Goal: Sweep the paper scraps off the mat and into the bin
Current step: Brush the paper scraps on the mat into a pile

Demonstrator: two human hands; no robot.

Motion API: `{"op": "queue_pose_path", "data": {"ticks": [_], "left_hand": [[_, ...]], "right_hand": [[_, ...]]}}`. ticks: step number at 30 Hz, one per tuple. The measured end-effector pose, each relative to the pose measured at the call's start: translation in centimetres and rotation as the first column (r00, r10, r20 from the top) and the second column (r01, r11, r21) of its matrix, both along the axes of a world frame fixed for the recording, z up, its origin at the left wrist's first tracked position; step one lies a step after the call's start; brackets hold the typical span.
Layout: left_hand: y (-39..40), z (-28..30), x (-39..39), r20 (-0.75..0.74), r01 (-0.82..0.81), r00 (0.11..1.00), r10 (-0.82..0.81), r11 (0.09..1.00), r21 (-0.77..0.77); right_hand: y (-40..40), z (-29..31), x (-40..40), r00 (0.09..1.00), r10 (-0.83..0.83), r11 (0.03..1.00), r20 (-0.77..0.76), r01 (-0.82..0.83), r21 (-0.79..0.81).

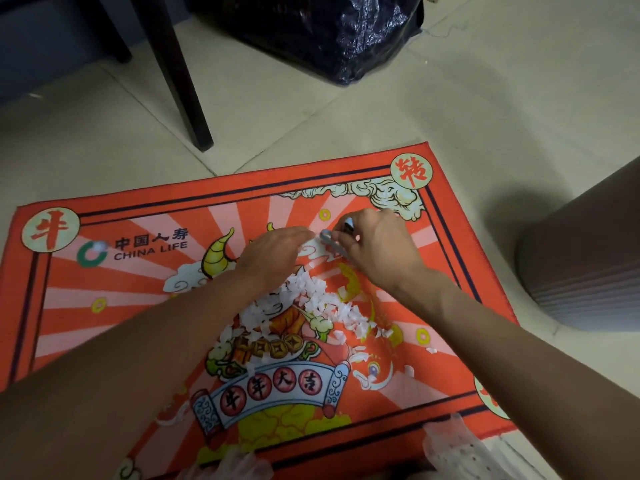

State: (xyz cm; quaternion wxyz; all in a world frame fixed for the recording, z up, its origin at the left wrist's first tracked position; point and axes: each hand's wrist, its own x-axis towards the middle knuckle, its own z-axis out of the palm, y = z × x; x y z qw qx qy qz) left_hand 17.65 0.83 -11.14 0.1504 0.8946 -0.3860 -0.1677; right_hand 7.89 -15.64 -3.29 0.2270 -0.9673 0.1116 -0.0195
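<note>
head view, close above, facing steeply down at the mat (138, 209)

Both forearms are bare from the lower frame edge to the wrists; no sleeve, watch, bracelet or ring shows on either. The left hand (273, 252) and the right hand (375, 244) wear no gloves. The nails are too blurred to make out. At the bottom edge, near the person's body, lies pale, sheer white fabric (457, 448) with a pattern of small dots or eyelets, and a second patch of the same cloth further left; whether it is a skirt or a hem cannot be told.
</note>
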Motion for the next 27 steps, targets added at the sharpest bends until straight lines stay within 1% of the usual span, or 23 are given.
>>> {"op": "queue_pose_path", "data": {"ticks": [3,6,9,15,20,23,27], "left_hand": [[0.7,-0.1,-0.1,0.005,0.008,1.0,-0.008,1.0,0.021],[1.2,-0.2,0.1,0.022,0.019,1.0,-0.02,0.999,0.042],[1.6,0.0,0.2,0.05,0.019,0.998,-0.022,0.998,0.052],[1.1,0.9,-1.8,0.122,0.054,0.991,-0.053,0.999,-0.005],[0.5,2.1,-4.9,0.151,0.067,0.987,-0.059,0.997,-0.043],[0.0,2.2,-6.7,0.161,0.125,0.98,-0.113,0.99,-0.069],[-1.2,1.6,-7.5,0.171,0.208,0.967,-0.189,0.972,-0.104]], "right_hand": [[1.7,0.1,-1.0,0.999,0.047,0.999,-0.006,-0.046,0.017],[3.0,0.2,-1.4,0.997,0.072,0.997,-0.024,-0.071,0.041],[3.6,0.6,-1.7,0.997,0.079,0.994,-0.008,-0.078,0.071],[0.7,2.5,-3.7,0.999,-0.037,0.993,0.024,0.034,0.116],[-2.1,4.2,-8.1,0.995,-0.081,0.997,0.054,0.081,0.004],[-3.3,3.4,-11.2,0.99,-0.136,0.989,0.026,0.137,-0.05],[-3.8,1.7,-13.5,0.983,-0.183,0.983,0.0,0.183,-0.016]]}}
